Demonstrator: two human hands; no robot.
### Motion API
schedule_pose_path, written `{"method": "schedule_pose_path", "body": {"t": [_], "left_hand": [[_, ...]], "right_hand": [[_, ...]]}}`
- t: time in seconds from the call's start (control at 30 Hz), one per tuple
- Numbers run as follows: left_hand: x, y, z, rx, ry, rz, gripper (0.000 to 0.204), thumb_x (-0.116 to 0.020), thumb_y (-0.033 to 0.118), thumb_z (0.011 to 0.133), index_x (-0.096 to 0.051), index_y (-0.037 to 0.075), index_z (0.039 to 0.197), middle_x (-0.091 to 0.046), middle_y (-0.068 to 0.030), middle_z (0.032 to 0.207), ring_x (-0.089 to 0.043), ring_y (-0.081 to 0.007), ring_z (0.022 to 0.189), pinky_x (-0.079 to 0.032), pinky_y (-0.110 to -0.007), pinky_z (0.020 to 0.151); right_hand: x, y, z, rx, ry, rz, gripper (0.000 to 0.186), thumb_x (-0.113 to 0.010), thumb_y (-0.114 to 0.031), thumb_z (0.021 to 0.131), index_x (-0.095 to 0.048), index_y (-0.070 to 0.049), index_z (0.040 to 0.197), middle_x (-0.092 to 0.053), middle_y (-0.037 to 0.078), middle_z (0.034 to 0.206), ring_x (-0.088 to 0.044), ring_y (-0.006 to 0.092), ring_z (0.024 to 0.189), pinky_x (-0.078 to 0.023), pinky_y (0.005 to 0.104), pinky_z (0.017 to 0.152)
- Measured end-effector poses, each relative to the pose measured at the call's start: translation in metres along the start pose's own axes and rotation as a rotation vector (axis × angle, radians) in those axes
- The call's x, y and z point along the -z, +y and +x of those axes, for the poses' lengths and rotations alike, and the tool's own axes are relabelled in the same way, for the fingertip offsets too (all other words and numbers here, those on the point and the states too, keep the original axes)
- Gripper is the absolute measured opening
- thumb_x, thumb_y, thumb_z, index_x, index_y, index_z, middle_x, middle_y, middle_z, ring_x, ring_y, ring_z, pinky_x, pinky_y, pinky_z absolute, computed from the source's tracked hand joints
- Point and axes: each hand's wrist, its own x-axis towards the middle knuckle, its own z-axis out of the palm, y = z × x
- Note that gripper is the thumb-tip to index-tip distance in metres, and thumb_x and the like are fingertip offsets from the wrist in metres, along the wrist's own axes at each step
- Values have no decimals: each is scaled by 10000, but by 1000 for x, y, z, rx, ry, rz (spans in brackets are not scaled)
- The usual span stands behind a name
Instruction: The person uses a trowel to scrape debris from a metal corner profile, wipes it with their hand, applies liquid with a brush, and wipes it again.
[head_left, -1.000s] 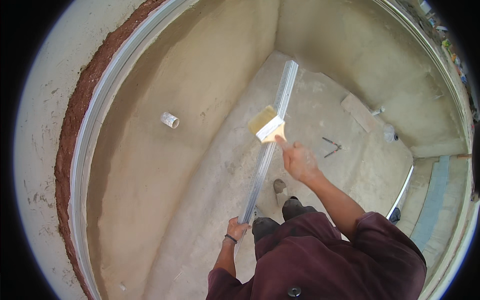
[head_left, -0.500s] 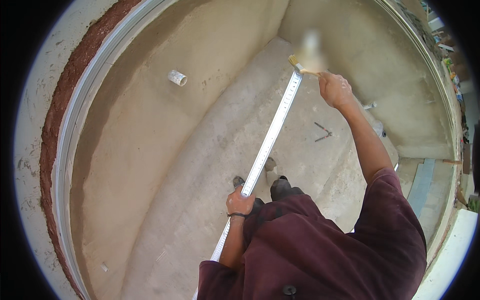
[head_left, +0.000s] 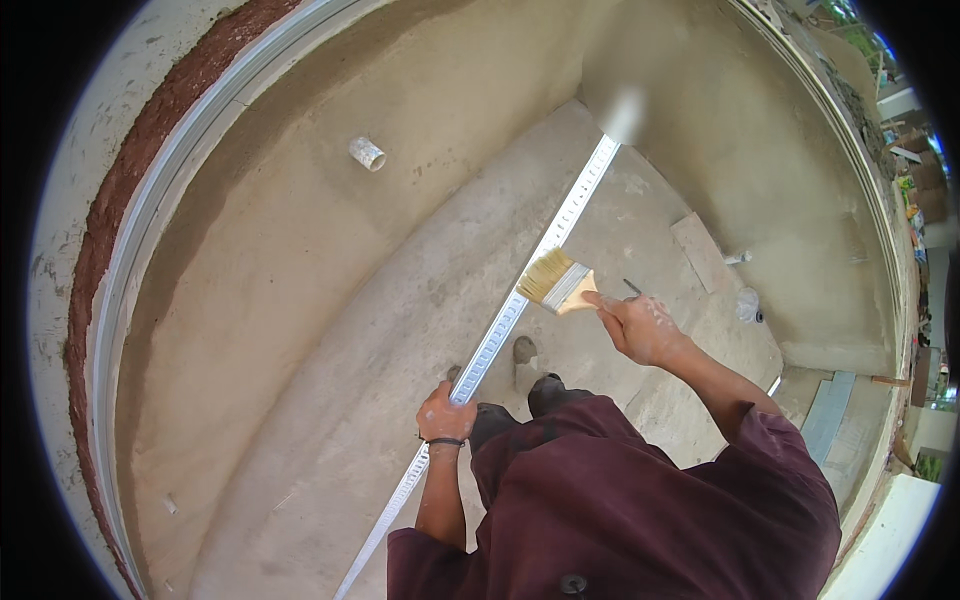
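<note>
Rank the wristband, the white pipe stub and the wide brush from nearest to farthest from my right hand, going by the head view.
1. Wide brush: gripped in the right hand, bristles pointing left.
2. Black wristband: on the wrist of the left hand, to the lower left.
3. White pipe stub: at the left wall, up and to the left.

Soft, even light falls around me, brightening the long, perforated silver metal strip to a whitish gleam. At its far end, a pale smear blurs the smooth beige-grey plastered wall. Beside it, the wide, pale-bristled paintbrush looks fairly crisp. Far left of it, the ridged pale-grey edging bows toward blackened margins.
</note>
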Motion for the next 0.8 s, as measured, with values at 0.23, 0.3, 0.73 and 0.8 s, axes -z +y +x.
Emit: {"method": "schedule_pose_path", "body": {"t": [0.23, 0.3, 0.73, 0.8], "left_hand": [[8, 10, -4, -35, 12, 48, 259, -730, 283, 720, -634, 69, 830, -702, -183, 810, -686, -408, 770, -545, -504, 714], [8, 10, -6, -11, 27, 35, 255, -728, 276, 720, -631, 65, 825, -697, -188, 803, -684, -410, 767, -541, -502, 712], [-2, 17, -13, -40, 183, 67, 219, -723, 226, 722, -601, 67, 810, -667, -172, 760, -666, -403, 706, -533, -502, 651], [-6, 19, -16, -34, 215, 94, 222, -730, 224, 721, -596, 71, 812, -658, -167, 755, -663, -399, 696, -530, -503, 640]], "right_hand": [[97, 141, 90, -246, 652, -34, 367, -558, -279, 989, -671, -165, 1319, -709, 240, 1073, -680, 433, 965, -542, 484, 862], [91, 144, 87, -281, 730, 135, 374, -590, -268, 973, -670, -138, 1315, -708, 246, 1083, -678, 434, 978, -540, 476, 869], [89, 163, 92, -342, 622, 133, 393, -630, -234, 936, -690, -161, 1318, -691, 280, 990, -677, 458, 930, -543, 487, 854], [94, 157, 91, -299, 599, 91, 401, -628, -232, 936, -686, -166, 1327, -689, 285, 982, -678, 456, 925, -544, 487, 857]]}}
